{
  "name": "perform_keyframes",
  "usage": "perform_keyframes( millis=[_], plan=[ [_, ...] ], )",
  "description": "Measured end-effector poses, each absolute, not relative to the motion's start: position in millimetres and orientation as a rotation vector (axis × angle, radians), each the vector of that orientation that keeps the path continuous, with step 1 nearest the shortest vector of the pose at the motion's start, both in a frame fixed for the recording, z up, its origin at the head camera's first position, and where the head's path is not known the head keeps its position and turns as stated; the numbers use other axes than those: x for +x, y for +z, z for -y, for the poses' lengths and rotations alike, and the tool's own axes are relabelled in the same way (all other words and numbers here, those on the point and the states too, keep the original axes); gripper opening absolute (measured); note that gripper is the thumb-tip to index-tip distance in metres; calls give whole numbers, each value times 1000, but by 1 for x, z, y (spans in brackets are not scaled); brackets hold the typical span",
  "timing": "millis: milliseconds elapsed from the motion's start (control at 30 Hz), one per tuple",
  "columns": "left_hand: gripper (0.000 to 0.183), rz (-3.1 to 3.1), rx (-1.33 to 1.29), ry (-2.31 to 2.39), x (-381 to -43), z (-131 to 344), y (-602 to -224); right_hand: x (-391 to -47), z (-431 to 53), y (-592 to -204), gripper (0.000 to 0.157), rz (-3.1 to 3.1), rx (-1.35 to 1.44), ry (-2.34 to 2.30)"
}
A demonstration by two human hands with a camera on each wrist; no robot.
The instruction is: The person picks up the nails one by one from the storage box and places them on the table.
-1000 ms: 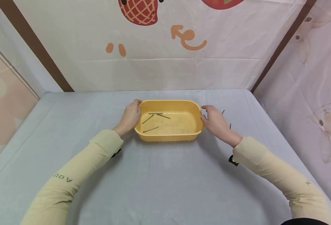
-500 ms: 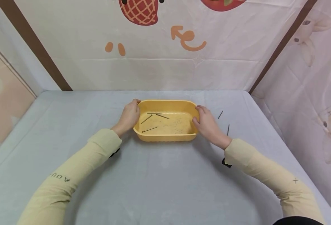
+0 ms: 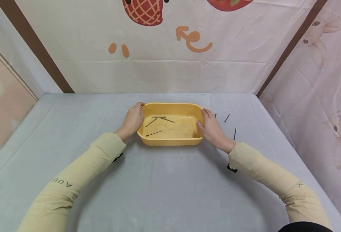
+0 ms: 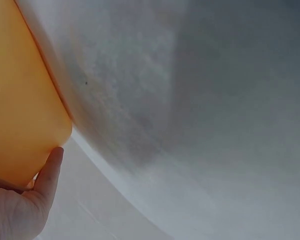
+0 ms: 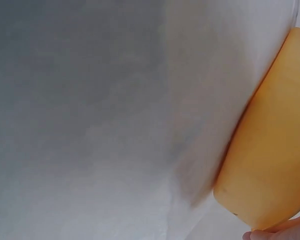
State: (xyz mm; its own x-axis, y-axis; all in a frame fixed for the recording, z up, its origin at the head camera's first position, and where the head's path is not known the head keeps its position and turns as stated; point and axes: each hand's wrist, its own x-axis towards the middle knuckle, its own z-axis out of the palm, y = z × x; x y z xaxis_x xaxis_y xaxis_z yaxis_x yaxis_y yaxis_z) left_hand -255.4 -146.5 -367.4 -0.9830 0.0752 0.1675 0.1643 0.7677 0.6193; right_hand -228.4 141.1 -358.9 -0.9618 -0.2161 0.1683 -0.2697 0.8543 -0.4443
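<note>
A yellow plastic basin (image 3: 170, 142) stands on the cloth-covered table in the head view, with several thin dark nails (image 3: 154, 133) lying on its floor, mostly in the left half. My left hand (image 3: 133, 120) grips the basin's left end. At the opposite end, my right hand (image 3: 213, 129) holds the rim, its thumb on the inside and its fingers over the far right corner. Both wrist views show the basin's outer wall; fingers of the left hand (image 4: 20, 210) touch it in one, and only a small part of the right hand (image 5: 285, 231) shows in the other.
To the right of the right hand, nails (image 3: 226, 118) lie loose on the pale blue tablecloth (image 3: 170, 187); one is partly hidden behind the fingers. A printed fabric wall (image 3: 158, 77) rises behind the table, with more fabric at both sides.
My right hand has moved left and taken hold of the basin's right end, uncovering more of the loose nails. The left hand keeps its grip. Little differs over the last half second.
</note>
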Motion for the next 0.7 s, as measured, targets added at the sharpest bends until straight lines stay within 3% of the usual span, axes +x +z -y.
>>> perform_keyframes(
  millis=[700],
  plan=[
    [32,2823,-358,-746,-257,147,-358,-229,-142,-363,54,2937,345,800]
  ],
)
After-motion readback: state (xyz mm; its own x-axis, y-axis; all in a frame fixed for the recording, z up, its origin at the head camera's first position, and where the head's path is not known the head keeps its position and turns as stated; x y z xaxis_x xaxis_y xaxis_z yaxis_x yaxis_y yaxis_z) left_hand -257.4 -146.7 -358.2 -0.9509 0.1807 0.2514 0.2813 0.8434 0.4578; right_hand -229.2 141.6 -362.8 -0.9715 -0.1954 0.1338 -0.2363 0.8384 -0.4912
